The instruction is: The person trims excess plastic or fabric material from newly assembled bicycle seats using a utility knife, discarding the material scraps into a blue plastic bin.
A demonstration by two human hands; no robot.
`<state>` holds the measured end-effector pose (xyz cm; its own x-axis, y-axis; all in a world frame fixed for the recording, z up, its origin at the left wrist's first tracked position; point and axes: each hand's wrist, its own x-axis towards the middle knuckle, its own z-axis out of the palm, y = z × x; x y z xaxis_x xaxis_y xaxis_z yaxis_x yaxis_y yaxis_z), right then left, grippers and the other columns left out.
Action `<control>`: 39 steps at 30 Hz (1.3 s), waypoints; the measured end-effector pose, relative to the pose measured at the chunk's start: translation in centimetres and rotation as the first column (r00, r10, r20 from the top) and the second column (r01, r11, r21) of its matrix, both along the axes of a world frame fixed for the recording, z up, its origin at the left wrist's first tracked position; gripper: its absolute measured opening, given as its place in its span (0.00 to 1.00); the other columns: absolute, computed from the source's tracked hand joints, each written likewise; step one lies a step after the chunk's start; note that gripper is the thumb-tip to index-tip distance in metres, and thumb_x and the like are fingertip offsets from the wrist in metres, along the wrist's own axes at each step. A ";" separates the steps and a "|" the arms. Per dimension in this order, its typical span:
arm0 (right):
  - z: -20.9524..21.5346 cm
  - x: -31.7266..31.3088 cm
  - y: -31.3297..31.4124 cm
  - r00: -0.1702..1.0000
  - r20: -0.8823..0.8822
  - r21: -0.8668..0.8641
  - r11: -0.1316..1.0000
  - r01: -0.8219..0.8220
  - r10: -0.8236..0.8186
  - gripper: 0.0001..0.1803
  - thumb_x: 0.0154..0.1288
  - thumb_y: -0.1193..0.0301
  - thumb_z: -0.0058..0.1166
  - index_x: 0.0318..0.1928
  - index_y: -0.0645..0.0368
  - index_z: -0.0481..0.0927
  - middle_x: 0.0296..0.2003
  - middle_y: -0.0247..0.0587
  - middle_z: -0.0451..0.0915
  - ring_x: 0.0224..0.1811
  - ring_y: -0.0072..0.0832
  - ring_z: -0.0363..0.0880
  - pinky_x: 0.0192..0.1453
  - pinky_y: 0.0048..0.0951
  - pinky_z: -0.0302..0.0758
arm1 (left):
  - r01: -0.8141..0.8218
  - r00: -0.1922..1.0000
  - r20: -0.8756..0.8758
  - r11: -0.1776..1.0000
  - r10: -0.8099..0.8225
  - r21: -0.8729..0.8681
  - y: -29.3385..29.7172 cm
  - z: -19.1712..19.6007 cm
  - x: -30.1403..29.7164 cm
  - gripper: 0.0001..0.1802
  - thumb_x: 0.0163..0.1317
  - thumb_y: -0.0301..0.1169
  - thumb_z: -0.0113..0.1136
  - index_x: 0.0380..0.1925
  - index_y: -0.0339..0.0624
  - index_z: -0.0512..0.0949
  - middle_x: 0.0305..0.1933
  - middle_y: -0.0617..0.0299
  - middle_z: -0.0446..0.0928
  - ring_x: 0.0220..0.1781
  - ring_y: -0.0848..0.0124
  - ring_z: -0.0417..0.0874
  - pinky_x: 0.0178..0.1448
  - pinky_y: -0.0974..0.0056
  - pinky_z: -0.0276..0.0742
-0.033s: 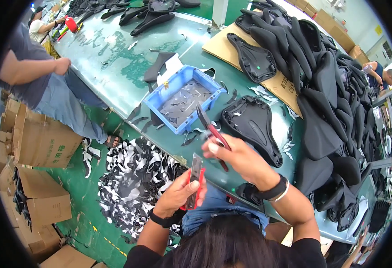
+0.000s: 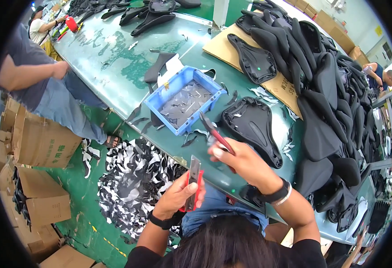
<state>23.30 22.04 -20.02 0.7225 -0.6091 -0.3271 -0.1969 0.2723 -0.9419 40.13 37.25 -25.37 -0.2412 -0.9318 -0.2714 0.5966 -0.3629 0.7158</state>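
A red box cutter (image 2: 193,183) with a wide metal blade pointing up is gripped in my left hand (image 2: 176,196), in front of my body at the table edge. In my right hand (image 2: 243,161) is a pair of red-handled pliers (image 2: 218,136), their dark pointed jaws directed up toward the blue crate. The pliers and the box cutter are apart. Just beyond my right hand lies a black bicycle saddle (image 2: 253,127), underside up. A blue plastic crate (image 2: 178,129) holding dark scraps stands ahead of my hands.
Many black saddles (image 2: 323,100) are heaped on the right, beside another saddle on a cardboard sheet (image 2: 218,44). Black and white trimmings (image 2: 135,187) pile on the floor left of me. Cardboard boxes (image 2: 46,140) and a co-worker (image 2: 39,85) are at the left.
My right hand and the pliers have shifted slightly right and down. My left hand with the box cutter has barely moved.
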 end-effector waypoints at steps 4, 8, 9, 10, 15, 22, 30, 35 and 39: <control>0.9 -6.2 -2.1 0.841 -0.284 -0.688 0.709 0.155 -0.460 0.17 0.65 0.61 0.56 0.42 0.63 0.74 0.30 0.39 0.72 0.31 0.28 0.70 0.38 0.30 0.68 | -0.083 0.995 0.060 0.997 0.082 0.009 0.4 0.2 -0.9 0.23 0.67 0.49 0.56 0.44 0.40 0.68 0.30 0.57 0.74 0.28 0.66 0.78 0.34 0.64 0.75; -2.2 -12.7 -5.7 0.599 -0.203 -0.977 0.120 -0.176 -0.774 0.21 0.66 0.64 0.53 0.54 0.63 0.72 0.48 0.50 0.76 0.51 0.39 0.76 0.56 0.33 0.71 | -0.175 0.979 0.058 0.947 0.197 -0.269 -3.1 0.8 -4.0 0.22 0.68 0.50 0.54 0.44 0.40 0.68 0.33 0.55 0.73 0.39 0.63 0.78 0.49 0.57 0.74; -0.5 -12.0 -4.4 0.590 -0.178 -0.983 0.116 -0.141 -0.788 0.21 0.66 0.67 0.54 0.57 0.62 0.71 0.54 0.52 0.74 0.57 0.42 0.74 0.60 0.36 0.69 | -0.223 0.961 0.075 0.911 0.264 -0.348 -4.2 1.1 -5.1 0.23 0.69 0.52 0.51 0.43 0.41 0.69 0.46 0.50 0.72 0.53 0.61 0.73 0.61 0.53 0.66; 1.1 -11.6 -2.9 0.730 -0.165 -0.953 0.299 0.057 -0.663 0.20 0.64 0.70 0.54 0.55 0.62 0.72 0.52 0.50 0.75 0.54 0.39 0.75 0.59 0.37 0.70 | -0.219 0.963 0.075 0.915 0.258 -0.340 -5.0 1.5 -6.2 0.23 0.69 0.52 0.51 0.43 0.41 0.69 0.46 0.50 0.72 0.53 0.61 0.73 0.61 0.53 0.66; 2.2 -9.2 5.5 0.964 -0.131 -0.534 0.836 0.127 -0.230 0.22 0.70 0.63 0.50 0.58 0.62 0.66 0.42 0.48 0.76 0.44 0.33 0.78 0.50 0.32 0.74 | -0.064 0.912 0.328 0.878 0.244 -0.475 -7.5 2.0 -11.6 0.33 0.69 0.55 0.48 0.61 0.39 0.63 0.65 0.52 0.62 0.65 0.61 0.64 0.68 0.54 0.59; -2.1 -13.5 5.1 0.640 -0.017 0.000 0.640 0.768 -0.768 0.17 0.78 0.60 0.37 0.53 0.60 0.66 0.38 0.41 0.76 0.29 0.22 0.77 0.34 0.25 0.79 | -0.199 0.162 0.865 0.875 0.474 -0.442 -13.0 2.1 -7.7 0.34 0.61 0.37 0.64 0.63 0.39 0.62 0.57 0.54 0.65 0.54 0.65 0.73 0.51 0.61 0.75; -2.2 -11.7 7.6 0.907 0.063 -0.068 0.905 0.420 -0.416 0.18 0.75 0.64 0.43 0.57 0.62 0.64 0.37 0.39 0.74 0.33 0.19 0.74 0.35 0.24 0.75 | -0.448 0.697 0.568 0.884 0.437 -0.131 -15.7 -1.0 -10.3 0.39 0.57 0.32 0.66 0.63 0.29 0.57 0.50 0.49 0.74 0.50 0.66 0.77 0.55 0.65 0.74; -2.2 -15.7 9.8 0.712 0.195 -0.102 0.708 0.699 -0.675 0.24 0.76 0.59 0.41 0.60 0.64 0.61 0.39 0.39 0.74 0.31 0.20 0.73 0.33 0.23 0.75 | 0.162 0.764 0.644 0.955 0.037 -0.247 -14.8 1.8 -7.0 0.32 0.63 0.30 0.59 0.66 0.34 0.61 0.62 0.49 0.71 0.62 0.66 0.73 0.65 0.64 0.67; -1.9 -18.4 10.5 0.787 -0.110 -0.184 0.791 0.583 -0.607 0.28 0.74 0.63 0.47 0.66 0.64 0.57 0.39 0.44 0.79 0.30 0.28 0.80 0.34 0.26 0.78 | 0.863 0.318 0.908 0.480 -0.273 -0.158 -14.9 5.8 -5.6 0.28 0.66 0.30 0.51 0.67 0.46 0.65 0.68 0.54 0.68 0.63 0.56 0.72 0.67 0.60 0.64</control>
